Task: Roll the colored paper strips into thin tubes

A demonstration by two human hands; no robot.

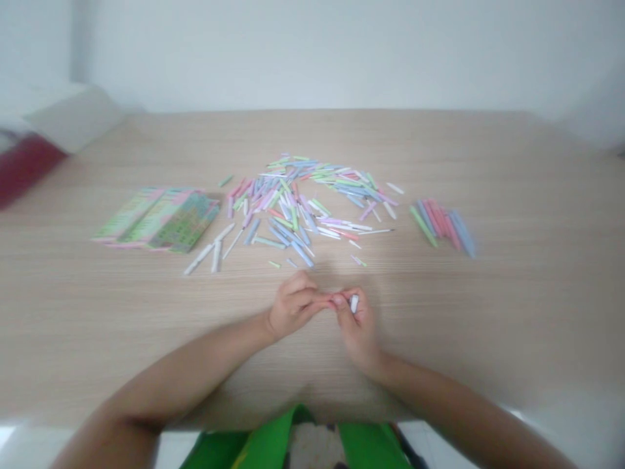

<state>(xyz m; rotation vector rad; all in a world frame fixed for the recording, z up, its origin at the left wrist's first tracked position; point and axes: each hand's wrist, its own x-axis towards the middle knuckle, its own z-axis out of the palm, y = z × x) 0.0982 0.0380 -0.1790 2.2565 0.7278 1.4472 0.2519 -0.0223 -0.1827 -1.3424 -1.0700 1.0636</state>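
Observation:
My left hand (297, 305) and my right hand (359, 329) meet fingertip to fingertip above the near part of the table. A short white tube-like piece (354, 303), like a pen cap, sticks out between the curled fingers of the right hand. Thumb and forefinger of the left hand are pinched against the right fingertips; whatever they grip there is hidden. Just beyond the hands spreads a loose pile of pastel pen parts (293, 215), made up of tubes, caps and thin white sticks.
To the right lies a row of green, pink and blue pens (442, 225). Printed colourful cards or packets (156, 220) overlap on the left, near several loose white tubes (216, 256). A pale box-like object (75, 117) stands at the table's (527, 280) far left, beside something red.

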